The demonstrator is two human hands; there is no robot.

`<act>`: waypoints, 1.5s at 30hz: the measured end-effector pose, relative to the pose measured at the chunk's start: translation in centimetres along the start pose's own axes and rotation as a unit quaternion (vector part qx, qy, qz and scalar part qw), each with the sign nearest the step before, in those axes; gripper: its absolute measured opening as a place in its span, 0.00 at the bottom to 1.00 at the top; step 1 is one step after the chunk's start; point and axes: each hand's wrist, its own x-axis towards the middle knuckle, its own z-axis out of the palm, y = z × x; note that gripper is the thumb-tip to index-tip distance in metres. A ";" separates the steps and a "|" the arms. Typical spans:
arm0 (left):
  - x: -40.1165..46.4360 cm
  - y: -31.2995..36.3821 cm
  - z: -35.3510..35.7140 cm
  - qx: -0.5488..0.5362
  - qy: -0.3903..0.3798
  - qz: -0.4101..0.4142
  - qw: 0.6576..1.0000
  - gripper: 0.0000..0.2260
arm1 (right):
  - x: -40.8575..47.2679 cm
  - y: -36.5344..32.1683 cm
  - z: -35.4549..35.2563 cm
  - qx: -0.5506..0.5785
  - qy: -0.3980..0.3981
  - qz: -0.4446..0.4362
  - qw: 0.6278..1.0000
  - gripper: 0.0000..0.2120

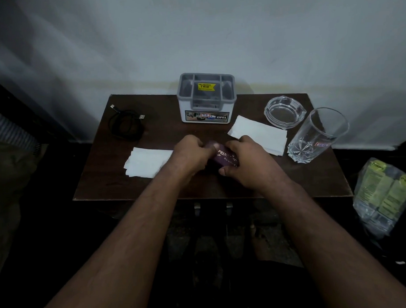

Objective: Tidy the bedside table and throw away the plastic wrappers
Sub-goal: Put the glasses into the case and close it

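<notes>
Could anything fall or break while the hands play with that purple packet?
Maybe. The tall glass stands near the table's right edge, close to the right hand, so an elbow swing might knock it off. Both hands, left hand too, grip the purple packet; pulling hard could brush the paper napkins onto the floor.
</notes>
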 end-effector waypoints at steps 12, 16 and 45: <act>-0.2 0.2 0.3 0.090 0.053 0.026 0.994 0.14 | -0.1 -1.1 0.6 -0.004 0.017 0.024 1.000 0.29; -0.4 0.4 0.2 0.107 0.052 0.033 0.992 0.14 | -0.1 -1.1 0.7 -0.004 0.017 0.022 1.000 0.29; -0.7 1.1 0.0 0.196 0.030 0.173 0.965 0.09 | 0.5 0.6 -1.2 0.079 0.057 0.029 0.995 0.14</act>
